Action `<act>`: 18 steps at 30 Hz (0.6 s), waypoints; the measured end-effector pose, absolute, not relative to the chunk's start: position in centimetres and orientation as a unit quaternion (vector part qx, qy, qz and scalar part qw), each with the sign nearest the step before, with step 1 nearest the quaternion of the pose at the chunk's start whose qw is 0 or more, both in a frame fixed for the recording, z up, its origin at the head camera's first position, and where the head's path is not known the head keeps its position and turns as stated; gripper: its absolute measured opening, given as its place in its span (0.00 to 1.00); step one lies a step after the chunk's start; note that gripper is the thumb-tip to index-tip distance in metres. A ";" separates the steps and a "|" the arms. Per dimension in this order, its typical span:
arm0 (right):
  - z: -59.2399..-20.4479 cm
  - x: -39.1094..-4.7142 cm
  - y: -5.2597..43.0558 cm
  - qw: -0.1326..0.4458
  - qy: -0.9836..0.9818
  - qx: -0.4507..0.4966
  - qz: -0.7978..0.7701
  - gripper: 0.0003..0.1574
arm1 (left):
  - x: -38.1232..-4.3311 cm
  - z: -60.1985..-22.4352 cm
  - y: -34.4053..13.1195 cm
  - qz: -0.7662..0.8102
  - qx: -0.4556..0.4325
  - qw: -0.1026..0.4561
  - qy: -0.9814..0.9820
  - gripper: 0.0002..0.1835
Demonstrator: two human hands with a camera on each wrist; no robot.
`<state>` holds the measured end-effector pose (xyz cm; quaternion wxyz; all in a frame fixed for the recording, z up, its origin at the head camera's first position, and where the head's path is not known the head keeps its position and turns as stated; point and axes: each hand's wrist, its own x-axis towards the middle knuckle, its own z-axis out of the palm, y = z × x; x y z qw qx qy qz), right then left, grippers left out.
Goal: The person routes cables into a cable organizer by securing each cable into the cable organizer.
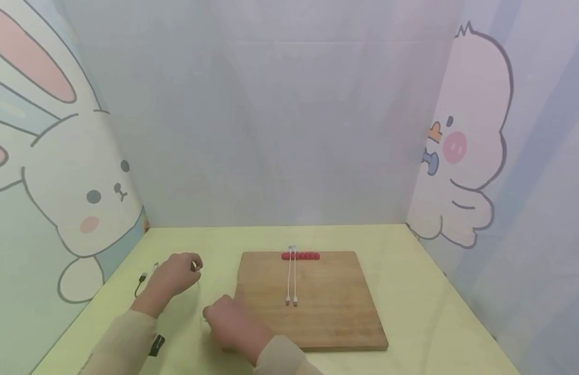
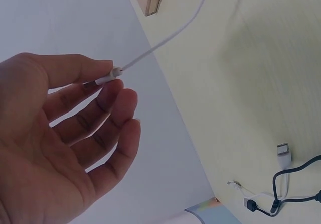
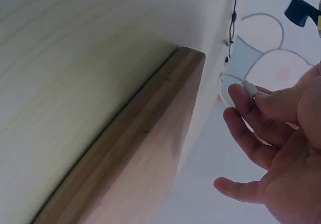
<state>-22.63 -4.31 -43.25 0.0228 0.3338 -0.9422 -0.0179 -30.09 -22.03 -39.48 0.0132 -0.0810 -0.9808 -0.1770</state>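
Note:
My left hand (image 1: 177,273) is raised over the table, left of the wooden board. Between its thumb and index finger it pinches the plug (image 2: 108,77) of a thin white charging cable (image 2: 176,32). At the board's lower left corner, my right hand (image 1: 235,322) pinches a small white cable plug (image 3: 249,89) with thumb and forefinger. On the wooden board (image 1: 336,302) two white charging cables (image 1: 295,278) lie side by side. Their upper ends cross a red ridged strip (image 1: 310,256) at the board's far edge.
Left of my left hand lie a black cable (image 1: 139,283) and a white cable with a USB plug (image 2: 284,156), partly tangled. A black object (image 1: 156,345) sits by the left sleeve, its kind unclear. Patterned fabric walls (image 1: 271,130) enclose the table.

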 end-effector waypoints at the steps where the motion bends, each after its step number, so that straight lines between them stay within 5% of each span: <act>1: -43.0 -22.8 -4.0 0.018 -0.944 0.329 -0.003 0.12 | -30.1 -39.5 -21.9 -0.178 -0.081 0.014 -0.981 0.09; 7: -41.5 -23.1 -2.4 0.012 -0.945 0.322 0.056 0.22 | -30.3 -39.2 -21.2 -0.180 -0.083 0.018 -0.980 0.08; 18: -39.6 -22.6 -0.1 0.019 -0.940 0.299 0.161 0.16 | -30.2 -38.1 -19.9 -0.184 -0.086 0.021 -0.979 0.09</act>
